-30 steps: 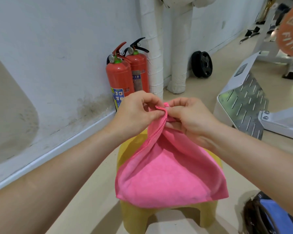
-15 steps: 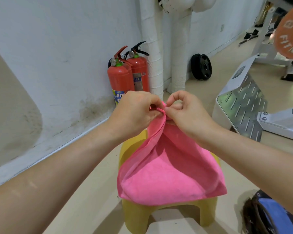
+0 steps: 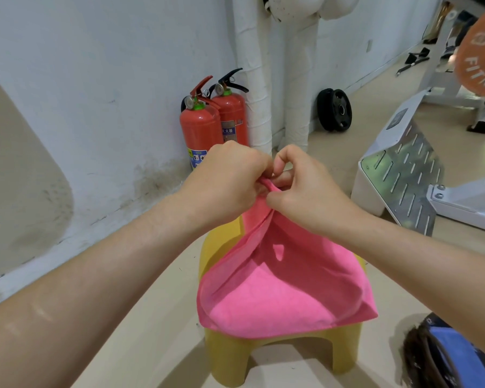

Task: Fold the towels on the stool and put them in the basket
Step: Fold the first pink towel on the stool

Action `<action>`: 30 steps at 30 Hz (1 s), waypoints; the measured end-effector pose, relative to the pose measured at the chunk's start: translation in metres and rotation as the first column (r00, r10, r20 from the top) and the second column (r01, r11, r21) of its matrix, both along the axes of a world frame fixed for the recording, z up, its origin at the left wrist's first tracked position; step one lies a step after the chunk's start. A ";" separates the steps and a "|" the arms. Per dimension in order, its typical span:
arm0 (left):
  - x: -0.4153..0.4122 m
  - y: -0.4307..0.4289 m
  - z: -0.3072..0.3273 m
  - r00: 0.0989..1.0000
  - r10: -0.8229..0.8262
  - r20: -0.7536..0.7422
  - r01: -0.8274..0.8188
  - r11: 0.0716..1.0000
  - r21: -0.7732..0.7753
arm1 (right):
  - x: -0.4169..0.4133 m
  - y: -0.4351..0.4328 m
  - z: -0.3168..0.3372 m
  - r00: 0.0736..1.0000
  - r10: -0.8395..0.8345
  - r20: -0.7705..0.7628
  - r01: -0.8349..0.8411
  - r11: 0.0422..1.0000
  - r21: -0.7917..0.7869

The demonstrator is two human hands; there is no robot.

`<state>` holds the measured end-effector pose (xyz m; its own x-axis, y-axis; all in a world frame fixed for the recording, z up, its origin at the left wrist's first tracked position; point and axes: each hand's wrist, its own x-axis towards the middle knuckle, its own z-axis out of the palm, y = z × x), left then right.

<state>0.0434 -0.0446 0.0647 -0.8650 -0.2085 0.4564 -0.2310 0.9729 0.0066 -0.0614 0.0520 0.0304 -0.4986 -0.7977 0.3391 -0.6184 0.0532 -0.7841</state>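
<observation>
Towel: bright pink towel (image 3: pixel 286 289), soft nap, hemmed edges, gathered upward into a peaked pouch.
Left hand: left hand (image 3: pixel 227 183) pinches the towel's raised edge at the peak.
Right hand: right hand (image 3: pixel 305 191) pinches the same bunched edge, touching the left.
Position: towel hangs below both grips; its lower fold rests on the yellow stool (image 3: pixel 221 357).
Basket: dark basket (image 3: pixel 443 357) at lower right, blue cloth inside.

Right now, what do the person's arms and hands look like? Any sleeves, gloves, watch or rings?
The left hand and right hand are bare: no gloves, and no rings show on the fingers in view. The left forearm and right forearm are bare up to the frame edge, with no sleeve, watch or wristband visible.
</observation>
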 end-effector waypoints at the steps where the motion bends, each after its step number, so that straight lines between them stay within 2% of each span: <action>1: 0.000 0.001 0.000 1.000 -0.010 -0.021 0.010 1.000 -0.012 | 0.000 0.000 0.001 1.000 -0.006 0.011 0.006 1.000 -0.009; 3: 0.001 0.002 -0.002 0.995 -0.032 -0.091 0.034 0.999 0.018 | -0.002 0.000 0.003 0.999 -0.017 0.041 0.018 0.999 -0.027; 6: 0.003 -0.004 -0.002 0.993 -0.018 -0.116 0.047 0.964 0.261 | -0.006 0.000 0.003 0.989 -0.034 0.147 0.041 0.998 -0.046; 9: 0.006 -0.020 -0.004 0.999 0.033 0.018 -0.037 0.885 0.465 | -0.015 -0.001 0.005 0.929 -0.028 0.368 0.074 0.991 -0.112; 11: 0.010 -0.029 -0.010 0.992 0.047 0.118 -0.104 0.835 0.540 | -0.022 0.000 0.010 0.875 -0.009 0.484 0.101 0.981 -0.164; 14: 0.017 -0.043 -0.018 0.976 0.119 0.182 -0.190 0.872 0.450 | -0.030 0.004 0.018 0.840 -0.013 0.543 0.145 0.969 -0.202; 16: 0.020 -0.050 -0.020 0.988 0.136 0.077 -0.153 0.937 0.313 | -0.032 0.004 0.019 0.849 -0.018 0.529 0.149 0.967 -0.206; 19: 0.020 -0.057 -0.011 0.991 0.049 -0.125 -0.047 0.999 0.020 | -0.035 0.001 0.019 0.880 -0.061 0.471 0.180 0.961 -0.212; 21: 0.023 -0.057 0.002 0.980 0.033 -0.195 -0.037 0.999 -0.014 | -0.040 0.002 0.023 0.877 -0.082 0.473 0.212 0.950 -0.230; 23: 0.026 -0.056 0.015 0.986 0.049 -0.159 -0.042 0.998 0.048 | -0.043 0.005 0.027 0.876 -0.072 0.477 0.209 0.948 -0.242; 25: 0.031 -0.054 0.022 0.996 0.045 -0.081 -0.025 0.972 0.233 | -0.040 0.005 0.031 0.901 -0.075 0.428 0.190 0.954 -0.233; 27: 0.034 -0.048 0.027 0.994 0.006 -0.105 0.041 0.896 0.443 | -0.037 0.003 0.031 0.922 -0.085 0.379 0.181 0.957 -0.225; 30: 0.037 -0.042 0.038 0.983 -0.009 -0.183 0.115 0.810 0.575 | -0.033 0.002 0.034 0.896 0.007 0.444 0.124 0.956 -0.266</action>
